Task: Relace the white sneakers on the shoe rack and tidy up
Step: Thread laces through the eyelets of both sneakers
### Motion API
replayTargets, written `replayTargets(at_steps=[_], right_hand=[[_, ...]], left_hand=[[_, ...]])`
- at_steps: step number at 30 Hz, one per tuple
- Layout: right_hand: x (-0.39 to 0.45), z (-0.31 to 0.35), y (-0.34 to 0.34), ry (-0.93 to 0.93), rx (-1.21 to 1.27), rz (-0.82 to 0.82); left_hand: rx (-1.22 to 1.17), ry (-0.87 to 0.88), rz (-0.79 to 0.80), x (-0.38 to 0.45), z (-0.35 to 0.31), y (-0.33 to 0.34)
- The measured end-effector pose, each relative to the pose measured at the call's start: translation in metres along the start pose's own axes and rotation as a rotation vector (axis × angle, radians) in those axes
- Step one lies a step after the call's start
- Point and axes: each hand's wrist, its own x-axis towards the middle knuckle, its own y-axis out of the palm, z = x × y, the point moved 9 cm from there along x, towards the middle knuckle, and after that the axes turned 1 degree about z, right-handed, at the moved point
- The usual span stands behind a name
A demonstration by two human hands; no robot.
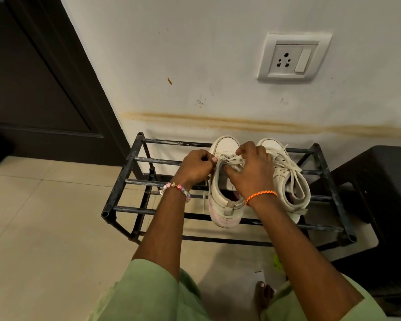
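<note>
Two white sneakers sit side by side on top bars of black shoe rack (123, 179), mid-frame, toes twd wall: left sneaker (222, 205) w/ lace (232, 161) half done, right sneaker (287, 179) laced & bow-tied. Left hand (195, 166), fingers curled, pinches lace at shoe's left edge. Right hand (252, 170) over tongue, fingers bent, gripping lace strands near center.

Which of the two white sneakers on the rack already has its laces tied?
The right white leather sneaker, nearer the black stool: its lace ends in a bow with long loops. The left white sneaker is still being laced by the left hand and right hand.
</note>
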Motion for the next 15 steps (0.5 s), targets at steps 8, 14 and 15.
replayTargets(at_steps=[8,14,15], right_hand=[[-0.019,-0.019,0.000,0.161,-0.023,0.065],[-0.017,-0.023,0.002,0.217,-0.022,0.107],[-0.016,-0.023,0.003,0.224,-0.032,0.119]], left_hand=[[0.028,-0.010,-0.122,0.001,-0.014,-0.015],[-0.808,-0.006,-0.133,-0.022,-0.053,-0.041],[-0.952,0.050,-0.132,-0.028,-0.064,-0.048]])
